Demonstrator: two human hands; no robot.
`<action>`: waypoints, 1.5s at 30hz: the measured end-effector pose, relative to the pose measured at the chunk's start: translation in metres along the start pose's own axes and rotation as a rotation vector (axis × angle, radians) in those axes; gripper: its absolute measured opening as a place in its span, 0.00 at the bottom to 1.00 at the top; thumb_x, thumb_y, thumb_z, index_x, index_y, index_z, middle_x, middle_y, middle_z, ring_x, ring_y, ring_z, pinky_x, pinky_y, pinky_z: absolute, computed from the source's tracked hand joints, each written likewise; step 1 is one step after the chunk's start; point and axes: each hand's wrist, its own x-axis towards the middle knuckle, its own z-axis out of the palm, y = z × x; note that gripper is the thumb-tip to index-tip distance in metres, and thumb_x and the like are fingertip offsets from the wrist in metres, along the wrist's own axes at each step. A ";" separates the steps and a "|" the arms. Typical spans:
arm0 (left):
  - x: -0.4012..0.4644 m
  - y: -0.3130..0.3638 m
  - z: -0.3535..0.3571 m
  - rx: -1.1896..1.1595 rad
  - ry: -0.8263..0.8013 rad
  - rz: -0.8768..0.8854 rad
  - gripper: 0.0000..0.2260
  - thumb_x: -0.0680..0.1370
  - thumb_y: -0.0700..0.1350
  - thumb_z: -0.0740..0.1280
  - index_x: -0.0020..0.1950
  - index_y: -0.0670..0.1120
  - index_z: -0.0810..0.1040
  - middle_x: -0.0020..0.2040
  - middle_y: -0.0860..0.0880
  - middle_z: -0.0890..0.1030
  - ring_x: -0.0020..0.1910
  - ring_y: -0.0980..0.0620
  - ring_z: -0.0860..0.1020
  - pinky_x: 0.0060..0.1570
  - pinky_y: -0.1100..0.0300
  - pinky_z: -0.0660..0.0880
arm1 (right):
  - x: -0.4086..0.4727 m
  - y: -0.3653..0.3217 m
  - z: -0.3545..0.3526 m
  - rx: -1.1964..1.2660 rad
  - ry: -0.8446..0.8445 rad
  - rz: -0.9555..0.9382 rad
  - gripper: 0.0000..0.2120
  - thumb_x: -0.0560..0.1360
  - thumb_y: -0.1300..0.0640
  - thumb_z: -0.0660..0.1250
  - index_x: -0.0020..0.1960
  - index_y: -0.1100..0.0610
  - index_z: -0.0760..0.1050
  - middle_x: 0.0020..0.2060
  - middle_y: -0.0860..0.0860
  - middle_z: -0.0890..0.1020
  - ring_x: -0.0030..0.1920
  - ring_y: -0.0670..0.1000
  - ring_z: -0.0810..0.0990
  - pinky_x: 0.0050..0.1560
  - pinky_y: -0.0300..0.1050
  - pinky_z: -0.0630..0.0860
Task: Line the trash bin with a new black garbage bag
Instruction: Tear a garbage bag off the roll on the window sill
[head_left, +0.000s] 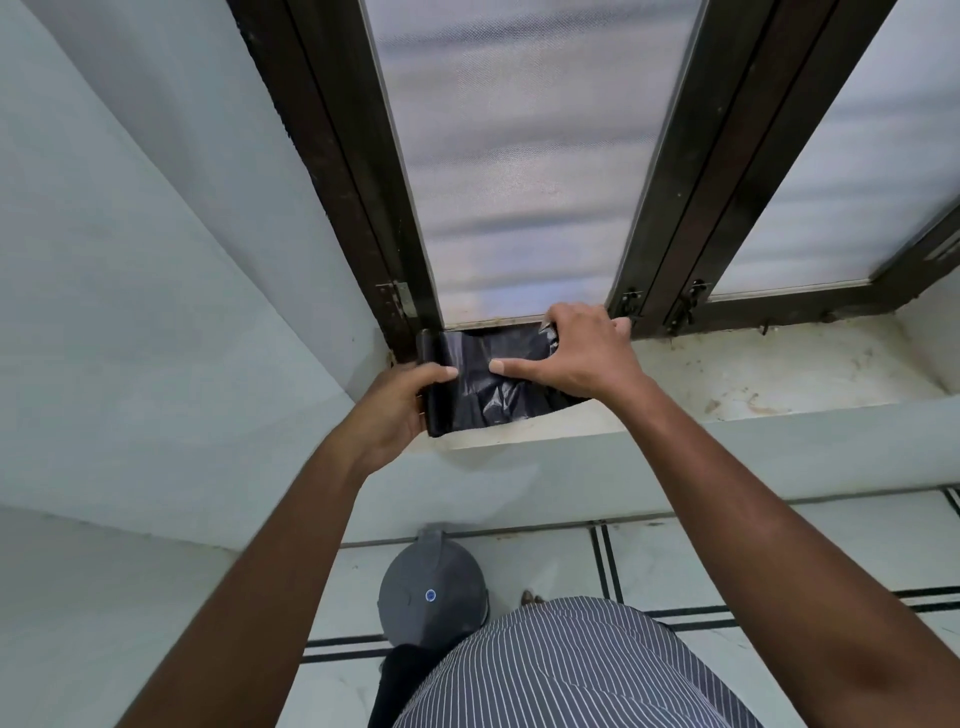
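Note:
A roll of black garbage bags (488, 379) lies partly unrolled on the white window sill (753, 374), up against the window frame. My left hand (400, 405) grips the rolled end at the left, thumb on top. My right hand (582, 353) holds the loose unrolled bag end at the right, thumb pressed flat on the plastic and fingers curled over its far edge. Down on the floor stands the grey trash bin (431, 592) with its domed lid shut, partly hidden by my striped shirt.
A dark-framed window (519, 156) with frosted panes rises just behind the sill, latches at its base. A white wall (130, 312) closes in on the left. The floor (779, 551) is white tile with black lines. The sill is stained and dusty.

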 end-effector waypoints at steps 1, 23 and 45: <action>0.002 -0.001 0.002 0.031 0.015 0.000 0.14 0.83 0.41 0.69 0.68 0.44 0.81 0.64 0.42 0.86 0.63 0.43 0.85 0.60 0.50 0.82 | 0.000 -0.002 -0.001 -0.060 -0.003 -0.026 0.42 0.65 0.14 0.65 0.60 0.49 0.76 0.58 0.49 0.79 0.65 0.55 0.75 0.74 0.66 0.66; -0.012 0.002 -0.001 -0.015 0.059 0.039 0.16 0.85 0.48 0.62 0.67 0.42 0.79 0.55 0.44 0.83 0.55 0.46 0.81 0.54 0.50 0.81 | 0.012 0.004 -0.015 0.402 -0.165 -0.170 0.35 0.67 0.25 0.78 0.35 0.55 0.69 0.30 0.47 0.68 0.32 0.50 0.66 0.38 0.48 0.62; -0.002 0.003 0.021 -0.121 0.069 0.069 0.18 0.84 0.44 0.63 0.72 0.41 0.78 0.60 0.42 0.85 0.59 0.46 0.85 0.56 0.49 0.83 | -0.002 -0.033 -0.007 0.464 -0.219 -0.197 0.19 0.83 0.33 0.66 0.49 0.49 0.77 0.44 0.47 0.82 0.42 0.48 0.80 0.40 0.46 0.72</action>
